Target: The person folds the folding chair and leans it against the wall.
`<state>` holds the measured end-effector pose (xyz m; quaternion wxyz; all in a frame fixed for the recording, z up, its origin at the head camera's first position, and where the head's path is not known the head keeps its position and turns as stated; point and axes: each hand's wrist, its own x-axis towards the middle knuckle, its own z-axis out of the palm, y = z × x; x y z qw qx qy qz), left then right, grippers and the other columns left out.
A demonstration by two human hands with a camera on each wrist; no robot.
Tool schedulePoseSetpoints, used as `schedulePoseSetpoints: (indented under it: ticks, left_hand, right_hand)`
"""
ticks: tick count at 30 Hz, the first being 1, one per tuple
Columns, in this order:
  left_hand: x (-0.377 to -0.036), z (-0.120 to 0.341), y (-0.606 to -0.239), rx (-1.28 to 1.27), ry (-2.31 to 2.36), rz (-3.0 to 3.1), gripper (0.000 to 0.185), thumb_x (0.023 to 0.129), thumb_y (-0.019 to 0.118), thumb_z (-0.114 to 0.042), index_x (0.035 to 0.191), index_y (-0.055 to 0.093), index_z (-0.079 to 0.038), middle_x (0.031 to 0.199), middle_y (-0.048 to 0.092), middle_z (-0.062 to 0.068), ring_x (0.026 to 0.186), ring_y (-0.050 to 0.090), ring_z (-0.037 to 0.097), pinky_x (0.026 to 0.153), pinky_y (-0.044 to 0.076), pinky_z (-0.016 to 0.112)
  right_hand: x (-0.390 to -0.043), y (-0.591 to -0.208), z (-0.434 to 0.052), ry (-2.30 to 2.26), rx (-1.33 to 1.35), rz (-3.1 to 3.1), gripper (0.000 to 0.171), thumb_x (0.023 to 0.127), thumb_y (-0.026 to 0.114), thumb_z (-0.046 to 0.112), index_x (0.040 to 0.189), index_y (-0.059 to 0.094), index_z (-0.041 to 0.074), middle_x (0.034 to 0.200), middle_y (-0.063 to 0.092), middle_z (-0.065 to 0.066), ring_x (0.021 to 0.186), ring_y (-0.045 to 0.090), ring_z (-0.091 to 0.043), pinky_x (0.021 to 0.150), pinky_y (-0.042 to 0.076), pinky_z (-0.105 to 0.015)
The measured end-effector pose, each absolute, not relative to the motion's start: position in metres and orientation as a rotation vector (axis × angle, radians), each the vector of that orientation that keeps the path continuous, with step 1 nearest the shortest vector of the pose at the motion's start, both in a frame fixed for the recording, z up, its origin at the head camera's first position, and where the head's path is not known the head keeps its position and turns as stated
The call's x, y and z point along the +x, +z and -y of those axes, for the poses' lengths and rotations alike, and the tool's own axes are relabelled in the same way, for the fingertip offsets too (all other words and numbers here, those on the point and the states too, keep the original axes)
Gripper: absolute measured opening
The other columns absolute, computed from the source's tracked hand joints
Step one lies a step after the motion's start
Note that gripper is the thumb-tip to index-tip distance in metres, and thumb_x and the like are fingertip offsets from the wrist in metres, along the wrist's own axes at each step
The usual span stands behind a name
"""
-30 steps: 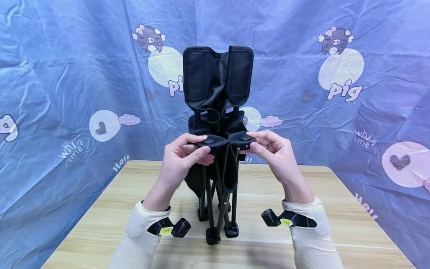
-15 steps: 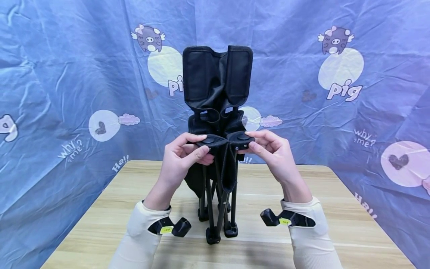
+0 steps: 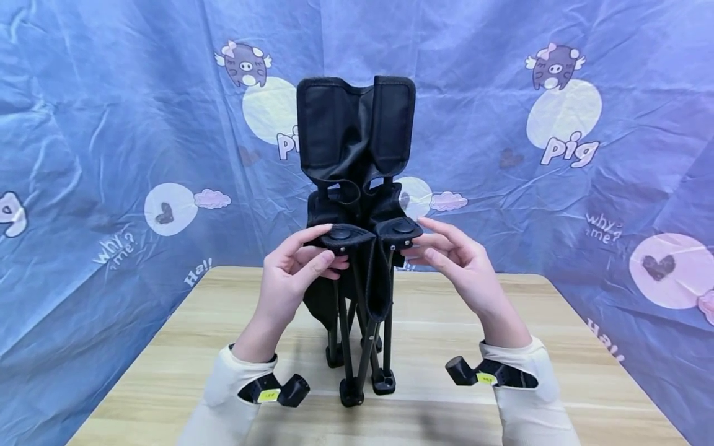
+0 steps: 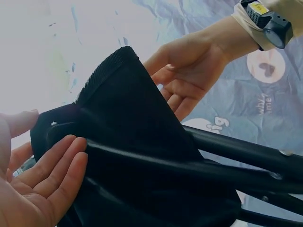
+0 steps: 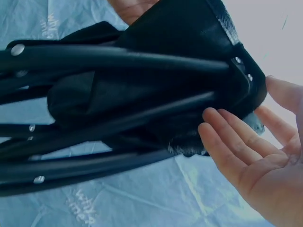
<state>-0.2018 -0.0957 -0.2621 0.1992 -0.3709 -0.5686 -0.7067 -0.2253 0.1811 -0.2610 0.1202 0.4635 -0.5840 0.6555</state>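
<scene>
A folded black camping chair (image 3: 357,136) stands upright on its feet on the wooden table (image 3: 558,347). My left hand (image 3: 304,260) has its thumb by the left round armrest cap (image 3: 340,235) and its straight fingers under it. In the left wrist view those fingers (image 4: 52,175) lie flat against the black fabric (image 4: 132,142). My right hand (image 3: 446,251) is beside the right cap (image 3: 400,229) with fingers spread and relaxed. The right wrist view shows its open palm (image 5: 255,165) with fingertips at the corner of the fabric (image 5: 156,94).
A blue cartoon-pig cloth (image 3: 111,124) hangs behind and on both sides of the table. The chair's feet (image 3: 352,391) stand near the table's front middle. Black wrist cameras (image 3: 273,390) sit on both cream sleeves.
Both hands have let go of their pinch on the armrest caps and straightened their fingers. The right hand has drawn slightly away to the right. The chair top has shifted a little left.
</scene>
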Motion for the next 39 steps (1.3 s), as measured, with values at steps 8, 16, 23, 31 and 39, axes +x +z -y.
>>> schedulePoseSetpoints:
  ticks: [8, 16, 23, 31, 39]
  left_hand:
    - [-0.193, 0.114, -0.28, -0.975, -1.945, 1.617, 0.046, 0.092, 0.057, 0.012, 0.136, 0.057, -0.003, 0.096, 0.075, 0.005, 0.084, 0.074, 0.019, 0.072, 0.061, 0.031]
    - [-0.188, 0.132, -0.301, -0.949, -1.955, 1.601, 0.05, 0.092, 0.053, 0.017, 0.135, 0.057, -0.008, 0.098, 0.075, 0.006, 0.083, 0.074, 0.017, 0.068, 0.061, 0.029]
    - [-0.189, 0.143, -0.335, -0.88, -2.001, 1.531, 0.046, 0.092, 0.05, 0.02, 0.131, 0.057, -0.003, 0.099, 0.075, 0.007, 0.08, 0.074, 0.017, 0.063, 0.06, 0.026]
    - [-0.187, 0.15, -0.379, -0.731, -2.027, 1.627, 0.04, 0.092, 0.053, 0.017, 0.126, 0.058, -0.002, 0.097, 0.075, 0.005, 0.078, 0.073, 0.016, 0.059, 0.058, 0.024]
    - [-0.185, 0.148, -0.422, -0.437, -2.078, 1.859, 0.035, 0.094, 0.06, 0.006, 0.125, 0.057, -0.009, 0.097, 0.074, 0.004, 0.076, 0.072, 0.016, 0.059, 0.058, 0.028]
  right_hand:
    - [-0.227, -0.28, -0.197, 1.92, 1.324, 1.73, 0.046, 0.1, 0.043, -0.012, 0.145, 0.042, -0.005, 0.121, 0.068, -0.015, 0.11, 0.067, -0.026, 0.09, 0.057, -0.038]
    - [-0.227, -0.307, -0.209, 1.954, 1.216, 1.883, 0.047, 0.1, 0.045, -0.011, 0.146, 0.043, 0.0, 0.122, 0.068, -0.012, 0.108, 0.068, -0.024, 0.088, 0.057, -0.037]
    - [-0.228, -0.339, -0.216, 1.94, 1.083, 2.072, 0.047, 0.101, 0.049, -0.006, 0.146, 0.046, 0.008, 0.123, 0.067, -0.012, 0.106, 0.069, -0.022, 0.085, 0.058, -0.038]
    - [-0.223, -0.378, -0.218, 1.983, 0.977, 2.225, 0.046, 0.101, 0.053, -0.001, 0.145, 0.043, 0.005, 0.122, 0.063, -0.021, 0.1, 0.07, -0.021, 0.083, 0.059, -0.038]
    - [-0.214, -0.415, -0.216, 2.04, 0.921, 2.368, 0.049, 0.101, 0.054, 0.002, 0.144, 0.034, -0.01, 0.124, 0.051, -0.042, 0.098, 0.07, -0.027, 0.081, 0.06, -0.042]
